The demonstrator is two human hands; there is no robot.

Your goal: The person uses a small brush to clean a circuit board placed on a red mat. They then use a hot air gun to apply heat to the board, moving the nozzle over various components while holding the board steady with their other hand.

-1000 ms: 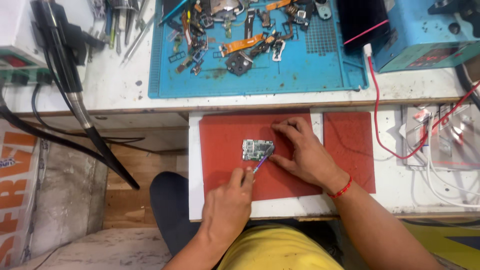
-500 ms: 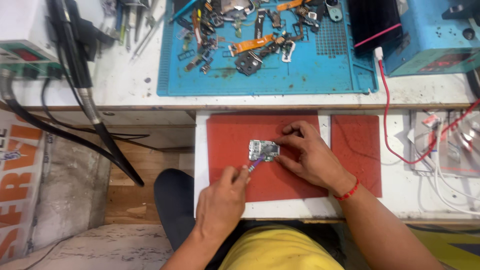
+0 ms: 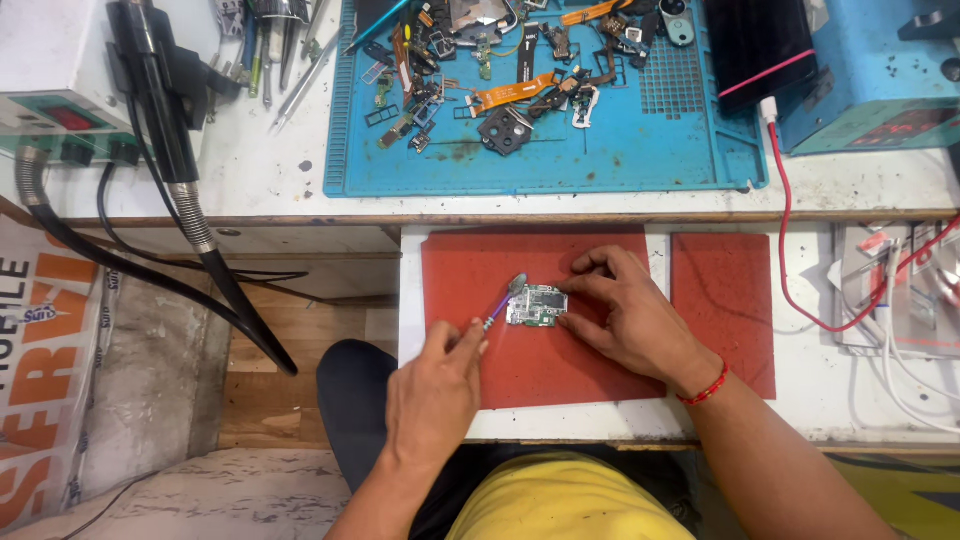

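A person steadies a small circuit board on a red mat and touches a slim tool to its edge.

At the far left a grey station box (image 3: pixel 55 95) sits on the white bench (image 3: pixel 270 170), with a black hose and handpiece (image 3: pixel 190 200) hanging down from it over the bench edge. Nearer the middle, the left hand (image 3: pixel 432 385) has its fingers pressed together, pinching a purple-handled tool (image 3: pixel 497 308) whose pale tip reaches the left edge of the circuit board (image 3: pixel 536 304). The board lies flat near the middle of the red mat (image 3: pixel 470 270) on a pull-out shelf. The right hand (image 3: pixel 630 320) rests on the mat with fingers spread, their tips touching the board's right side. Above, a blue work mat (image 3: pixel 600 150) carries scattered phone parts. To the right a red cable (image 3: pixel 785 250) loops down beside a second red mat (image 3: pixel 722 300).
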